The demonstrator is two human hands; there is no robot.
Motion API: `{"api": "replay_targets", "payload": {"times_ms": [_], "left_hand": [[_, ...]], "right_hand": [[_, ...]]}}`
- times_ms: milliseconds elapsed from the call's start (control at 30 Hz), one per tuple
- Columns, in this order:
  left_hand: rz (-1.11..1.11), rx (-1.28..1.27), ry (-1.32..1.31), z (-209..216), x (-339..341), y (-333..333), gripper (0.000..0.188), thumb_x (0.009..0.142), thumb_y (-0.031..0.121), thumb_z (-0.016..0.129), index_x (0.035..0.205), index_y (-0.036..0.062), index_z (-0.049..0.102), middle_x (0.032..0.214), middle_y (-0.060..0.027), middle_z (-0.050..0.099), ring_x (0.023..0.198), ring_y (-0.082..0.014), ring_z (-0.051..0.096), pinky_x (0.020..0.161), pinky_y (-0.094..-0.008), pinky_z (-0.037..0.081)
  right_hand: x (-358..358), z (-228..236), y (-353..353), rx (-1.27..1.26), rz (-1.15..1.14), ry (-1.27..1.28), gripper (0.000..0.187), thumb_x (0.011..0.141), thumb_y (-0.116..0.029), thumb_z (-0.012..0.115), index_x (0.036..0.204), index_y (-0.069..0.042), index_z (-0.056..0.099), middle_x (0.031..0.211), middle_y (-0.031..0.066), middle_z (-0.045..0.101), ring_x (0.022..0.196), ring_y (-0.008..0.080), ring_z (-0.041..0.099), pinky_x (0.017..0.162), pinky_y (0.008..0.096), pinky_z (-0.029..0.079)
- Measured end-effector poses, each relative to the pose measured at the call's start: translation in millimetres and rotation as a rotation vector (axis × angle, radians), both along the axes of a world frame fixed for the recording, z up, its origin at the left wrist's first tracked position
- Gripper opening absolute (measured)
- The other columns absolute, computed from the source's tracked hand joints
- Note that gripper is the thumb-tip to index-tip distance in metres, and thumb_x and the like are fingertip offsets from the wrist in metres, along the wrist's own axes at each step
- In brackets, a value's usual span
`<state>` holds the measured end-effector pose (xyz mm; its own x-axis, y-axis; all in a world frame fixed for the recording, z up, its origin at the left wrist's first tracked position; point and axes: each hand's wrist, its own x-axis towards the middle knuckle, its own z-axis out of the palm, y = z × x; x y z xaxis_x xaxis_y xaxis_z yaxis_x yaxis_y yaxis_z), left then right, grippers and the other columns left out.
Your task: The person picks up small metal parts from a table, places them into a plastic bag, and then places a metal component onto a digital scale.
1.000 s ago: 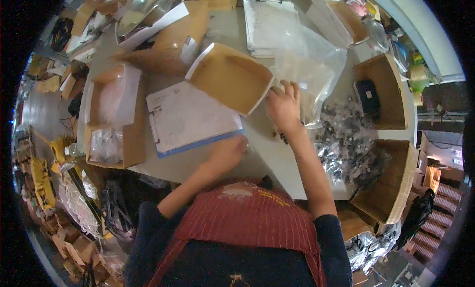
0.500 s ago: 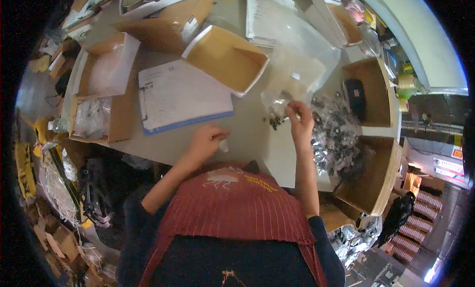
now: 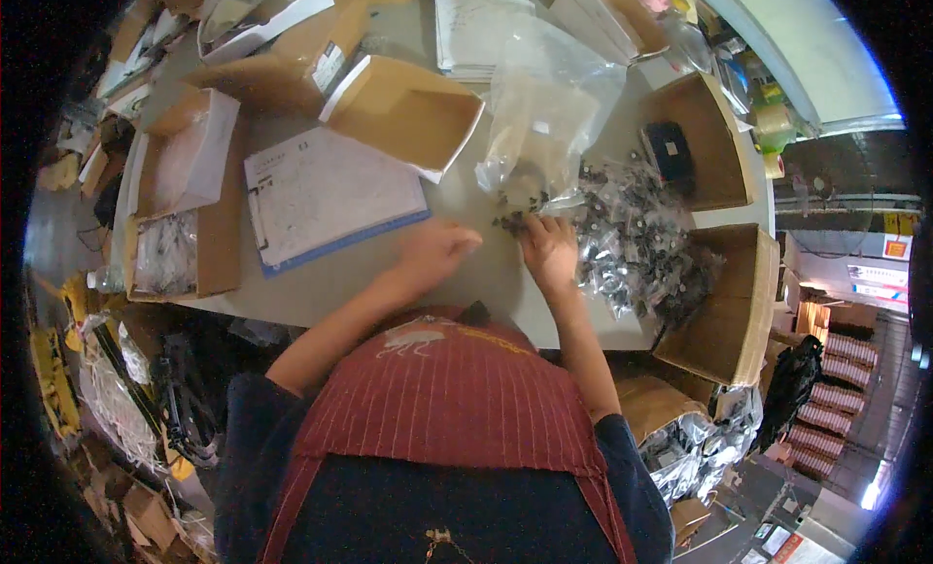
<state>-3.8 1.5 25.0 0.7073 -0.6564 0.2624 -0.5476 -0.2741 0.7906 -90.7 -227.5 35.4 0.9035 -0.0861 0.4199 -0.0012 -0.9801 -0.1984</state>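
Over the table's near edge is my left hand [image 3: 435, 249], slightly smeared, its fingers drawn together and pointing right. Whatever it may hold cannot be made out. My right hand [image 3: 551, 248] reaches down with bent, closed fingers at a small group of loose dark parts [image 3: 509, 221]; the fingertips touch them, and what is between them is hidden. Just beyond lies a large clear plastic bag [image 3: 544, 107]. Right of this hand spreads a heap of small clear bags with dark parts inside [image 3: 632, 243].
A blue clipboard with papers [image 3: 335, 200] lies to the left, below an open shallow cardboard box [image 3: 403, 117]. Cardboard boxes stand at far left [image 3: 219, 243] and right [image 3: 729, 311]; another [image 3: 714, 141] holds a dark case [image 3: 667, 151]. More papers [image 3: 476, 25] lie behind.
My right hand has come down and left onto the loose dark parts. The left hand has moved up and right; the small clear bag at its fingers no longer shows. The view has shifted.
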Motion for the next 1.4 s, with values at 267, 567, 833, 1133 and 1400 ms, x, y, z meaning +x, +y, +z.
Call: {"api": "replay_targets", "payload": {"times_ms": [267, 567, 833, 1133, 1400], "left_hand": [[0.036, 0.025, -0.036, 9, -6, -1, 0.023, 0.083, 0.03, 0.077, 0.089, 0.0107, 0.067, 0.085, -0.0105, 0.063, 0.086, -0.0318, 0.061, 0.07, -0.0433, 0.049], [-0.047, 0.045, -0.171, 20, -5, -8, 0.031, 0.077, 0.024, 0.078, 0.099, 0.0087, 0.063, 0.101, -0.011, 0.061, 0.101, -0.0325, 0.058, 0.085, -0.0442, 0.05], [-0.075, -0.018, -0.197, -3, -4, -9, 0.03, 0.078, 0.026, 0.078, 0.099, 0.009, 0.064, 0.103, -0.0118, 0.061, 0.1, -0.035, 0.058, 0.084, -0.0451, 0.05], [-0.019, 0.065, -0.102, -6, -13, -14, 0.03, 0.08, 0.033, 0.079, 0.098, 0.0147, 0.064, 0.102, -0.0064, 0.064, 0.103, -0.0326, 0.059, 0.085, -0.0435, 0.051], [-0.023, 0.09, -0.13, -15, -15, -13, 0.029, 0.079, 0.026, 0.077, 0.097, 0.0082, 0.063, 0.101, -0.0127, 0.061, 0.1, -0.0357, 0.057, 0.084, -0.045, 0.049]], "right_hand": [[-11, 62, 35, 0.414, 0.134, -0.045, 0.019, 0.078, 0.0, 0.074, 0.095, -0.006, 0.07, 0.092, 0.0095, 0.069, 0.09, 0.0301, 0.064, 0.079, 0.039, 0.05], [-7, 91, 58, 0.308, 0.305, -0.049, 0.026, 0.077, 0.003, 0.07, 0.102, -0.005, 0.07, 0.095, 0.0104, 0.068, 0.095, 0.0323, 0.064, 0.083, 0.0421, 0.051], [-10, 23, 9, 0.406, -0.072, 0.123, 0.023, 0.083, -0.006, 0.069, 0.106, -0.005, 0.066, 0.1, 0.0146, 0.066, 0.093, 0.0372, 0.065, 0.079, 0.0453, 0.052], [0, -9, 19, 0.279, -0.204, 0.222, 0.023, 0.086, -0.02, 0.071, 0.104, -0.006, 0.065, 0.096, 0.0158, 0.067, 0.082, 0.0374, 0.067, 0.071, 0.0461, 0.053], [-17, 46, 34, 0.603, -0.012, 0.117, 0.016, 0.084, -0.007, 0.074, 0.098, -0.003, 0.069, 0.094, 0.0125, 0.067, 0.075, 0.0275, 0.067, 0.067, 0.0366, 0.054]]}}
